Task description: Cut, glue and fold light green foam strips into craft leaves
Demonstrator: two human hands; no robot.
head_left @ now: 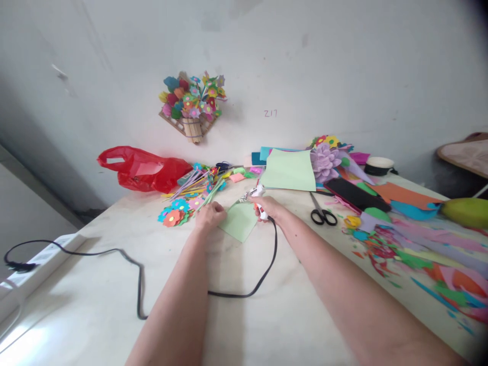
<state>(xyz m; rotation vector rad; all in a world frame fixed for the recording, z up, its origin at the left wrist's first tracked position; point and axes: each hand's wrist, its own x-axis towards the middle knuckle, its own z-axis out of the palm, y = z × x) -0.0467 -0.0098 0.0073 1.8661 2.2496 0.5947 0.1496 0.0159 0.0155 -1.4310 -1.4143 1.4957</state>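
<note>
My right hand (266, 207) is wrapped around a white hot glue gun (260, 191), and a black cord (275, 249) runs from its handle. The gun's nozzle end points left, over the upper edge of a small light green sheet (241, 223) that lies on the table. At the sheet's left corner, my left hand (211, 215) has its fingers curled and pinched on the edge. What lies right under its fingertips is hidden. Beside that hand are several craft flowers (174, 216) in orange, blue and pink, and thin green sticks (215, 191).
Black-handled scissors (324, 216) lie to the right, near a larger green sheet (290, 170) and a black phone-like slab (356, 194). Colourful scraps (385, 249) cover the right side. A red plastic bag (147, 170) sits at the back left. A power strip (46, 262) lines the left edge.
</note>
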